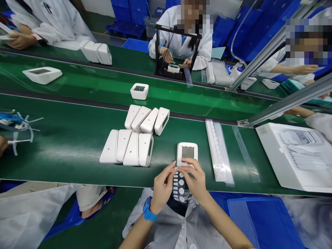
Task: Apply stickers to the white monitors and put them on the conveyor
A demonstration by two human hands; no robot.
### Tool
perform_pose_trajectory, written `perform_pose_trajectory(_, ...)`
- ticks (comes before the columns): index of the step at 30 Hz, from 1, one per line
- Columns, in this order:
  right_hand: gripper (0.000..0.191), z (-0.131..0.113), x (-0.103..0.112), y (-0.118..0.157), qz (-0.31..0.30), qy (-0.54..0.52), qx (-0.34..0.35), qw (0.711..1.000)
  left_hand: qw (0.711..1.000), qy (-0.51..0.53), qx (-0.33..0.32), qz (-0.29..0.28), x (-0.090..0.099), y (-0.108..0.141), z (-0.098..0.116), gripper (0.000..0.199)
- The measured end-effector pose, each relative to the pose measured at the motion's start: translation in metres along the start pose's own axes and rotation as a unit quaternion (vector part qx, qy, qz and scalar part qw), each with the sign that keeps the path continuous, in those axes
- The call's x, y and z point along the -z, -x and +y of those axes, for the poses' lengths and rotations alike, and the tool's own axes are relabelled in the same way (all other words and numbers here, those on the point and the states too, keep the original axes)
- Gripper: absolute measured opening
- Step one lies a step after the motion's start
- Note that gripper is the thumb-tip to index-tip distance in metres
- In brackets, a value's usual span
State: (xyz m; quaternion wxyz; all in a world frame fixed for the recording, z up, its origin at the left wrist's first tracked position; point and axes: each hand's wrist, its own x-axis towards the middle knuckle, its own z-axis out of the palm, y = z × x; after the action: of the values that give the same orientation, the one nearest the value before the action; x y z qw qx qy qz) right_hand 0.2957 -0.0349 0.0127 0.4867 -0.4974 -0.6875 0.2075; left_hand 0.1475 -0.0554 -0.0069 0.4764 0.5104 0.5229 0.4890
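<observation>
Both my hands meet at the bench's front edge, holding a clear strip (178, 185) of round and oblong white pieces that hangs down toward my lap. My left hand (164, 186), with a blue band at the wrist, pinches the strip's top edge. Fingers of my right hand (193, 178) are closed on the same edge, just right of the left fingertips. Directly beyond them lies a white device (187, 148) with a grey screen, its lower part partly covered by my right fingers. Two rows of white devices (131, 148) stand on edge to the left.
The green bench (77, 138) holds long strips of round pieces (216, 152) and a white box (269, 162) at right. Behind it, single devices lie on a green belt (98, 84). Co-workers sit across; a person's hand and cables (18, 124) are at far left.
</observation>
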Motion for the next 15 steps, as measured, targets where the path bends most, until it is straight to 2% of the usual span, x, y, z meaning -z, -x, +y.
perform_pose_trajectory(8,0.012,-0.0034,0.0001,-0.0024,-0.037,-0.043,-0.095,0.994,0.997,-0.048,-0.058,-0.004,-0.0004,0.0004,-0.0027,0.032)
perform_pose_trajectory(15,0.012,-0.0014,-0.0018,-0.0008,-0.024,-0.049,-0.074,0.996,0.997,-0.061,-0.035,-0.007,0.0007,-0.002,0.0009,0.029)
